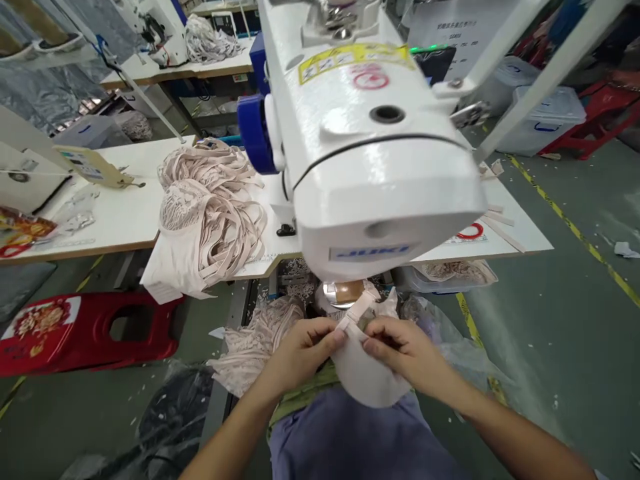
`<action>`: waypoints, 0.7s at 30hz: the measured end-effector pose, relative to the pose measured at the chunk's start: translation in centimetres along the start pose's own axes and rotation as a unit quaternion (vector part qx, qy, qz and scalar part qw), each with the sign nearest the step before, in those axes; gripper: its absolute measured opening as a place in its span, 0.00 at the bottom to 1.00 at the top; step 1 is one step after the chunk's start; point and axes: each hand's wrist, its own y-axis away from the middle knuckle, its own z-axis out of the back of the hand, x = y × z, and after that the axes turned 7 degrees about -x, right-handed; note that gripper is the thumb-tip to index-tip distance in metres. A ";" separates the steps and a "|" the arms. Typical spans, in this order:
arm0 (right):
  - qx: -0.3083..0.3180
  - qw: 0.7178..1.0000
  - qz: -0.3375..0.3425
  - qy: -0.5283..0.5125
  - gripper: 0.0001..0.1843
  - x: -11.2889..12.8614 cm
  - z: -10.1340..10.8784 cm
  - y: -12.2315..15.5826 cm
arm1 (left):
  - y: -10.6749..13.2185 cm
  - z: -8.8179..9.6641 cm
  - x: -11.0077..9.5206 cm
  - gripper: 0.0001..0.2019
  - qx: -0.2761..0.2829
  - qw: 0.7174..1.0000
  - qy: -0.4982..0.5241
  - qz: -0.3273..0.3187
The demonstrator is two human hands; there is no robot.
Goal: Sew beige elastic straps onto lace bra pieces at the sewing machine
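A pale fabric cup and its strap are held in both hands beneath a white sewing machine.

The fabric cup point(365, 383) is held over the lap, just below the front of the sewing machine point(370, 167), with the strap point(358, 313) rising from its top edge towards the machine. The strap's lower end is pinched between thumb and forefinger of the left hand point(300, 352); the cup's upper edge is gripped by the closed fingers of the right hand point(406, 353), and the two hands are almost touching. A bundle of lace cloth point(253, 343) is seen hanging just left of the left hand. A heap of pink straps and garments point(210, 207) is piled on the white table point(120, 220) beside the machine, and a red stool point(85, 333) is lying on the floor, well apart to the left.
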 end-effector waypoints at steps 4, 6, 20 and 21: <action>0.079 0.988 -0.061 -0.121 0.21 -0.4 -4.2 0.7 | 2.9 1.9 0.4 0.20 -0.091 0.994 0.042 0.040; 0.112 0.980 -0.058 -0.152 0.20 -0.5 -6.5 -0.1 | 4.5 2.9 0.1 0.23 -0.147 0.986 0.052 0.064; -0.175 0.961 -0.026 -0.211 0.19 -11.4 -12.7 -9.3 | -4.3 8.1 12.8 0.22 -0.257 0.947 -0.170 -0.091; -0.257 0.957 -0.002 -0.138 0.17 -13.6 -10.8 -10.2 | -9.2 7.0 14.4 0.22 -0.209 0.959 -0.153 -0.117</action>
